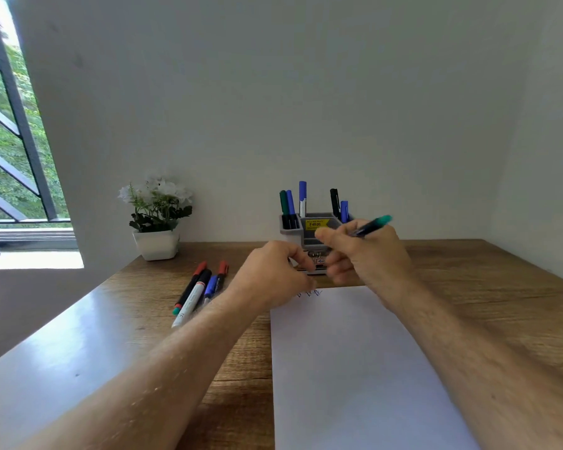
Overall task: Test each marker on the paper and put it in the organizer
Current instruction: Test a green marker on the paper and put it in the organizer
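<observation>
Paper [355, 368] on wooden desk [468, 271] (white wall)

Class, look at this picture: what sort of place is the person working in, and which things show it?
Probably a home desk or study corner. A wooden table stands against a plain wall beside a window, with a potted plant, a marker organizer and a sheet of paper.

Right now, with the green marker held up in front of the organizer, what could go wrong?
1. The right hand holds the green marker close to the organizer, already crowded with upright markers; a bump might tip it.
2. The marker may smear the test marks on the paper if uncapped; I cannot tell.
3. The loose markers beside the left hand could roll.
</observation>
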Tool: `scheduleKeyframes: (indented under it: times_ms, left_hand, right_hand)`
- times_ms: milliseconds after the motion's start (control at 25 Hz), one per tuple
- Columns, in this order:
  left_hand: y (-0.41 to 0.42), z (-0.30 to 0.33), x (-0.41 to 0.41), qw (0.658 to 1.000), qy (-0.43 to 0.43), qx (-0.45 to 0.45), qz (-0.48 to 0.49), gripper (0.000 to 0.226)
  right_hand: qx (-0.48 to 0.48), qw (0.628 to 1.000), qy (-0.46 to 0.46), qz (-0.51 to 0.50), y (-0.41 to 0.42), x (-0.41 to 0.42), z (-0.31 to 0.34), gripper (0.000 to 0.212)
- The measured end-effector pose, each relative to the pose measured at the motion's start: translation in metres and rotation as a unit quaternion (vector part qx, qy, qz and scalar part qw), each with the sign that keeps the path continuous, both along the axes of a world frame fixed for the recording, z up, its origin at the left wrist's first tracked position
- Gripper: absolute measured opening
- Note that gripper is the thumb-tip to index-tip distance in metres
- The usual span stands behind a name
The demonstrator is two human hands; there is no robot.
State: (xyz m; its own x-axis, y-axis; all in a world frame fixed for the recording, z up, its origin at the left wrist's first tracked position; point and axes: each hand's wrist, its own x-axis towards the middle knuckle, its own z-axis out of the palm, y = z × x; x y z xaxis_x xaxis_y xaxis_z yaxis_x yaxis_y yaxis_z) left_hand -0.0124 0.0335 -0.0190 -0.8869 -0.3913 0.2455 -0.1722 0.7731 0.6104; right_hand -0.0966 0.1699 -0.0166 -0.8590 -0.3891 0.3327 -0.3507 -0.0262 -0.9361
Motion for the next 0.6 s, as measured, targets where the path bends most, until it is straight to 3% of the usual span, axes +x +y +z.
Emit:
scheduleKeyframes:
  times_ms: [80, 280, 440, 600]
  left_hand:
    - [0.000, -0.002, -0.001, 1.000, -0.023, -0.004, -0.007, 0.020]
    - [-0.005, -0.004, -0.002, 0.993, -0.114, -0.032, -0.026, 0.014]
    - [-0.008, -0.006, -0.003, 0.992, -0.124, 0.006, -0.035, 0.011]
    - [-0.009, -0.007, -0.001, 0.992, -0.114, 0.037, -0.050, 0.014]
  right_hand:
    - [0.051, 0.998, 0.017, -0.026, 0.001, -0.002, -0.003, 0.035]
    - [0.113, 0.994, -0.003, 0.000, 0.003, -0.006, -0.014, 0.009]
    - [0.149, 0.987, -0.026, 0.048, 0.001, -0.006, -0.019, 0.002]
    - [0.187, 0.981, 0.050, 0.032, -0.003, -0.003, -0.023, 0.013]
